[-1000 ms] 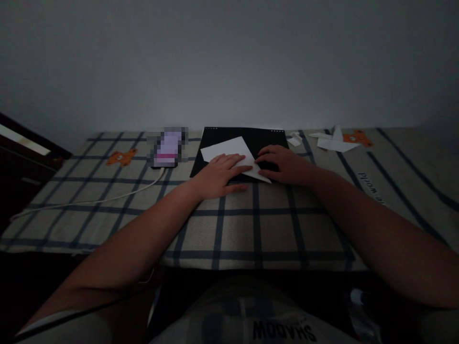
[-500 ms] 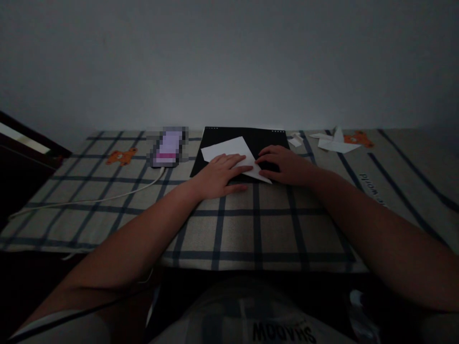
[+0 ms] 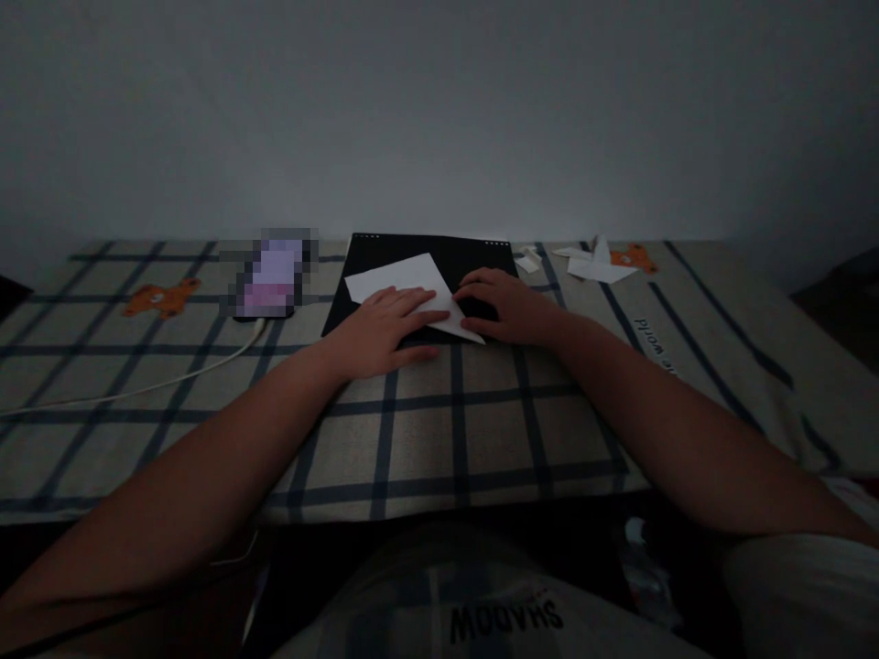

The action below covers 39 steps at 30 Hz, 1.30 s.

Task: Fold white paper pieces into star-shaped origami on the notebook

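My left grip lies palm down over the folded white paper, fingers spread apart and clamped on nothing; they lie flat across its middle, with the thumb off to the near side, over the bench. My right grip is bent, its thumb and forefinger apart, fingertips at the paper's right-hand edge. Whether they press on that edge or only rest by it, I cannot tell.

The paper lies on a black pad near the wall, its broad end away to the left and its narrow point running toward me on the right, close to the pad's near edge.

I judge it very light, so a stray brush could shift it, and the smooth face may slide on the pad unless a palm weighs it down. It should be stiffer along folded edges and softer across single layers, easy to crease or tear with a hard pull. The best hold looks to be flat pressure on the broad middle, with a light fingertip pinch at the folded edge; the thin point would likely bend if taken alone.

To the right sit small white paper pieces; to the left, a phone.
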Each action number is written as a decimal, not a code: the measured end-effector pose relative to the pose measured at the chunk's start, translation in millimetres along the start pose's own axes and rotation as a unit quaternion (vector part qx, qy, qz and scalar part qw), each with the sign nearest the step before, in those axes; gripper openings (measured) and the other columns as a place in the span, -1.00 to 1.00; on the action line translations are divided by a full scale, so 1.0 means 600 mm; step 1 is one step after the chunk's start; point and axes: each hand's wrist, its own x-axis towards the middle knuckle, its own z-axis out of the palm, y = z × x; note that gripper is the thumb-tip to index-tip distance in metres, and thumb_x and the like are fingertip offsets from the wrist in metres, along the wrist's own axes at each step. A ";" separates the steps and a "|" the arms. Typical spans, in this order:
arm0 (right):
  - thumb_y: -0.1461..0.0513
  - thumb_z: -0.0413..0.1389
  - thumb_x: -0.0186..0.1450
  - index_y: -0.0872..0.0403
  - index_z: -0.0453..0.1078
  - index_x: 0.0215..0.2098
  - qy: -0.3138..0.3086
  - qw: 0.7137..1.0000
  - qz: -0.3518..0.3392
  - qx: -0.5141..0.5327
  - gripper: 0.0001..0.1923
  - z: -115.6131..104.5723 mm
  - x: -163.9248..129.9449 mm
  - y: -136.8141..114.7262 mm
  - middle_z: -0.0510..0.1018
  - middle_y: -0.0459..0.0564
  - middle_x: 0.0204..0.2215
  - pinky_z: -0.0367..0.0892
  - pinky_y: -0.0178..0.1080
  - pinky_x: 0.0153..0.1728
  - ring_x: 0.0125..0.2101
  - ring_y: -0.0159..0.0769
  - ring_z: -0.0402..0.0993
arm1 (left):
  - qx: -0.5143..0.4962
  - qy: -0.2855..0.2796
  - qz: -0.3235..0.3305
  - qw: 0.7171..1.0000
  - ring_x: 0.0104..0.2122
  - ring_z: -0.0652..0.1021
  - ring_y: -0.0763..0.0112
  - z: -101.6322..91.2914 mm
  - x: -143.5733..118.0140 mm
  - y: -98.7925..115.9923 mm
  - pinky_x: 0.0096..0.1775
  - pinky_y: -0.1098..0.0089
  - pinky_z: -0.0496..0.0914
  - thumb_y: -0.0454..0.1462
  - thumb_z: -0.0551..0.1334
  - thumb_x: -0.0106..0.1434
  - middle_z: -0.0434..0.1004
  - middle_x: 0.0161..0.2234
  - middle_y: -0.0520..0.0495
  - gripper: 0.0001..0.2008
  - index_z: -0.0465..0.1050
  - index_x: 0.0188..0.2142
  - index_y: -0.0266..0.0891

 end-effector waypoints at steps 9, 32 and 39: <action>0.09 0.14 0.51 0.12 0.59 0.19 0.005 1.000 -0.002 -0.009 -0.59 0.004 0.003 0.001 0.59 0.26 0.19 0.36 0.16 0.24 0.18 0.08 0.49 | -0.007 0.007 -0.007 1.000 0.50 0.31 -0.09 -0.004 -0.001 -0.001 0.47 -0.43 -0.09 0.10 0.02 0.60 0.25 0.53 -0.31 -0.40 0.41 0.42 -0.12; 0.23 0.02 0.55 0.05 0.58 0.28 0.004 0.998 0.010 -0.061 -0.56 -0.003 0.014 -0.035 0.60 0.17 0.31 0.35 0.12 0.25 0.30 0.04 0.50 | -0.052 0.042 -0.038 0.997 0.41 0.44 -0.01 -0.006 0.010 -0.001 0.49 -0.31 0.02 0.03 -0.06 0.58 0.49 0.37 -0.29 -0.48 0.54 0.13 -0.17; 0.21 0.04 0.54 0.09 0.57 0.29 -0.014 0.998 0.014 -0.066 -0.56 0.007 0.020 -0.048 0.60 0.22 0.30 0.39 0.13 0.21 0.27 0.07 0.52 | -0.048 0.067 -0.077 0.994 0.42 0.42 -0.03 -0.001 0.014 0.003 0.50 -0.34 -0.08 -0.05 -0.06 0.59 0.50 0.38 -0.25 -0.53 0.55 0.12 -0.17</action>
